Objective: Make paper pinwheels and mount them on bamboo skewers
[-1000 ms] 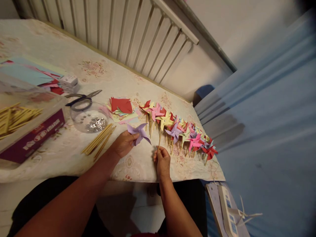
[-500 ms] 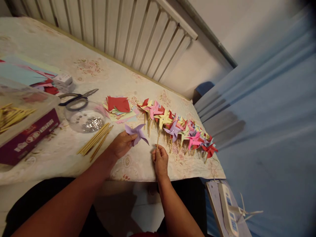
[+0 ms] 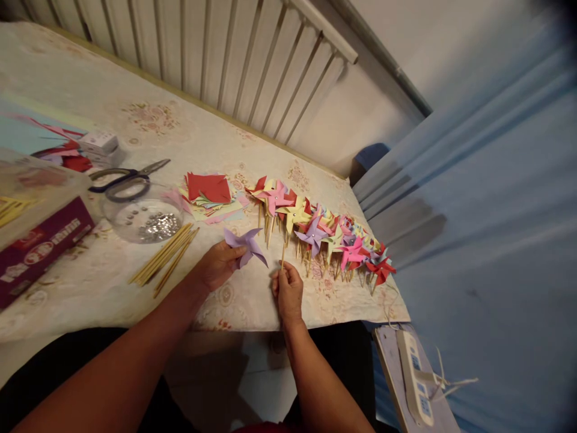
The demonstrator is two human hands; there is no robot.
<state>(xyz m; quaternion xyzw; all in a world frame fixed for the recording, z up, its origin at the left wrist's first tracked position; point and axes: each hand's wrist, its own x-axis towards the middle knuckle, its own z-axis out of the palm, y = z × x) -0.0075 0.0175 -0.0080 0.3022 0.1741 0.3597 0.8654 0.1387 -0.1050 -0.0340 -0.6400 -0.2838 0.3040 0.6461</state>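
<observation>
My left hand (image 3: 220, 264) pinches a purple paper pinwheel head (image 3: 250, 245) at its middle, above the table. Just right of it, my right hand (image 3: 289, 291) is closed round a thin wooden stick (image 3: 283, 255) that points upward. The stick and the purple paper are apart. Beyond my right hand stands a long cluster of finished paper pinwheels (image 3: 313, 234) on sticks, in red, pink, yellow and purple. Several loose wooden sticks (image 3: 164, 255) lie left of my left hand. Behind them a clear round dish (image 3: 118, 231) holds small silvery pins.
Cut paper squares (image 3: 210, 187) are stacked behind my left hand. Scissors (image 3: 130, 177) rest by the dish. At the left are a clear plastic box (image 3: 49, 240) with a purple label and small white boxes (image 3: 99, 144). A power strip (image 3: 415, 379) lies beyond the table's right edge.
The view has shifted a little, so most things sit slightly further left. My right hand and its stick have come slightly lower relative to the pinwheels; both hands keep their hold.
</observation>
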